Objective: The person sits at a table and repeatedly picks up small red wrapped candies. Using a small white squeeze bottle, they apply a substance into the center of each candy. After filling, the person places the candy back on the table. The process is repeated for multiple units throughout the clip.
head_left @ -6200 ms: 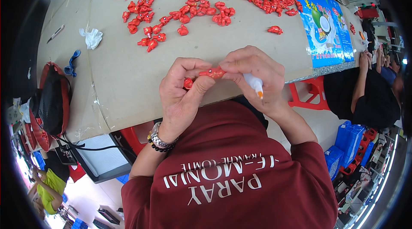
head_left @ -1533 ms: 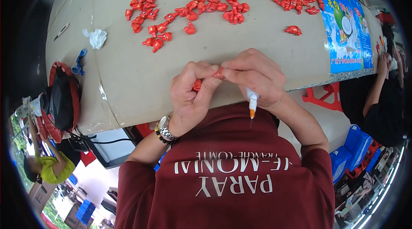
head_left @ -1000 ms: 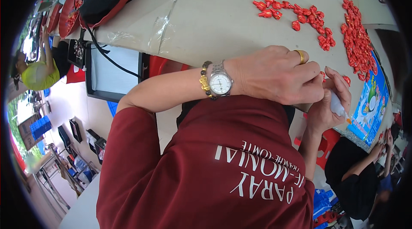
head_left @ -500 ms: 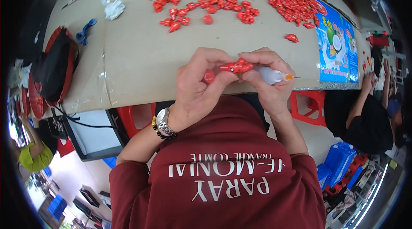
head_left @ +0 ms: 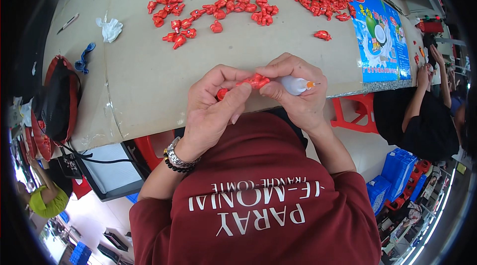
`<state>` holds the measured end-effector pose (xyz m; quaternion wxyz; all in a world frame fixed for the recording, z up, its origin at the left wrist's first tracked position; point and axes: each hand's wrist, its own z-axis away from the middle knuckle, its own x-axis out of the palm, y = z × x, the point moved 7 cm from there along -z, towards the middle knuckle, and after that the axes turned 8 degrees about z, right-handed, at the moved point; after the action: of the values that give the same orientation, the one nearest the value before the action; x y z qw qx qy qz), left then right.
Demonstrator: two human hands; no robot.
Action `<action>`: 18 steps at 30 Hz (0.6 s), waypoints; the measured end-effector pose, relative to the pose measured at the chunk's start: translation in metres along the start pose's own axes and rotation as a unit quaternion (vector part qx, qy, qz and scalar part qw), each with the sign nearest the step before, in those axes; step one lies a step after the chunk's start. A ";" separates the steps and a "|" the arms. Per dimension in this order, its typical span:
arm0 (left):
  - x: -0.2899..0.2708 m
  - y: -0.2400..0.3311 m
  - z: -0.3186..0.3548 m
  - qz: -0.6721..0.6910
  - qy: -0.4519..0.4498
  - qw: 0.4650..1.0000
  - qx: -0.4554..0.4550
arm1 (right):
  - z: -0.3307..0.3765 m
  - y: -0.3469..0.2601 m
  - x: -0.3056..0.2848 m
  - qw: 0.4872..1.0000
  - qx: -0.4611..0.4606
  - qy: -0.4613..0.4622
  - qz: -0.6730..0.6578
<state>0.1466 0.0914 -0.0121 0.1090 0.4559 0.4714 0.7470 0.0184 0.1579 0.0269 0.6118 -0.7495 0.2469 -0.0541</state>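
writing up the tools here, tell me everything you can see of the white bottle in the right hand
The white bottle looks like translucent plastic and narrows to an orange tip with a thin needle. It lies sideways in the right hand, which partly covers it, the needle pointing right. It is held near the close edge of the table; its contents can't be made out.
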 end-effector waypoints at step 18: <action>-0.002 -0.007 -0.008 0.029 -0.003 0.998 -0.052 | -0.004 0.008 0.001 0.998 -0.052 -0.017 0.025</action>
<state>0.1398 0.0886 -0.0199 0.1124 0.4657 0.4182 0.7718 0.0153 0.1530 0.0200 0.5775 -0.7744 0.2581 -0.0133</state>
